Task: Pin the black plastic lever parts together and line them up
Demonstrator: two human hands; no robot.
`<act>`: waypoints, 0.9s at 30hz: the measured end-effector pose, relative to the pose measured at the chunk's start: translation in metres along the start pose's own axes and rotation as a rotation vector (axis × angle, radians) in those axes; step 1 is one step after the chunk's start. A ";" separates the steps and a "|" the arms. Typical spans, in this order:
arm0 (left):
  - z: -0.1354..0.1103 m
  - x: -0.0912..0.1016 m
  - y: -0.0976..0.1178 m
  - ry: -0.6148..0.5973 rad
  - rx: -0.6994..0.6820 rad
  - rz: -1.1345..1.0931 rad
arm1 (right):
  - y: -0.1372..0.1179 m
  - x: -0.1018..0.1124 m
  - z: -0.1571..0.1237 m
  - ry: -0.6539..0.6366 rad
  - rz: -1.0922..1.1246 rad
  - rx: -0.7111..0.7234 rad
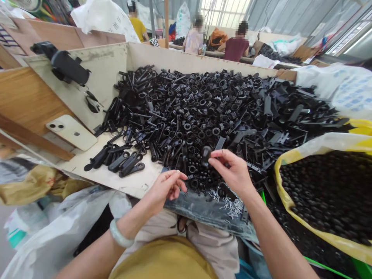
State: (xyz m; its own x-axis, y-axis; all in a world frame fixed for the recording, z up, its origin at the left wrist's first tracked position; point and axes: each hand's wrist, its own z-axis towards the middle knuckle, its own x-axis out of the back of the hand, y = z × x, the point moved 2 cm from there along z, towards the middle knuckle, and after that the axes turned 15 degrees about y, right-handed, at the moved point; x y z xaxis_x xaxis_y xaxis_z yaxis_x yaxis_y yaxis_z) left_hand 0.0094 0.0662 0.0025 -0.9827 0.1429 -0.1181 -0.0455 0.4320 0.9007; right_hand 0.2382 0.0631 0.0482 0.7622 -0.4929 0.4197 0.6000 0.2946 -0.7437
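Note:
My right hand (234, 172) pinches a small rounded black plastic part (206, 155) between thumb and fingertips, just above the front of the pile. To its lower left, my left hand (167, 190) has its fingers curled in; whether something small is inside them I cannot make out. Black rings (200, 135) and small round black pieces (203, 172) lie right beyond both hands. Below my right hand, a scatter of small silver pins (232, 207) lies on the dark front edge (200, 209) of the work surface.
Black handle-shaped parts (128, 162) lie at the left, near a white phone (71, 131). Flat black strips (279, 135) are heaped at the right. A yellow-rimmed bag (280, 182) of round black pieces stands at the right. Several people sit beyond the back board (174, 58).

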 end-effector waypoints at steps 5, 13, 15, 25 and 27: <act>-0.020 0.001 -0.022 -0.553 0.413 -0.077 | -0.034 -0.007 -0.059 -0.657 0.256 0.042; -0.032 0.010 -0.042 -0.559 0.427 -0.254 | -0.004 -0.012 -0.096 -0.133 -0.018 -0.099; -0.034 0.013 -0.042 -0.451 0.374 -0.255 | -0.001 -0.018 -0.099 -0.135 -0.202 0.016; -0.041 0.021 -0.034 -0.121 0.230 -0.181 | 0.003 -0.025 -0.096 -0.167 -0.239 -0.046; -0.044 0.020 -0.033 -0.097 0.212 -0.188 | -0.001 -0.017 -0.102 -0.156 -0.008 -0.302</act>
State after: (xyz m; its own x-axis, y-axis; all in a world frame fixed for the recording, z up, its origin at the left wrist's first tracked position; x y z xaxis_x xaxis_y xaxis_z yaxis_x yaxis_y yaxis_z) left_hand -0.0171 0.0159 -0.0113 -0.9381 0.1228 -0.3237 -0.1768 0.6341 0.7528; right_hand 0.1995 -0.0120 -0.0112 0.7996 -0.3563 0.4834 0.5250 0.0239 -0.8508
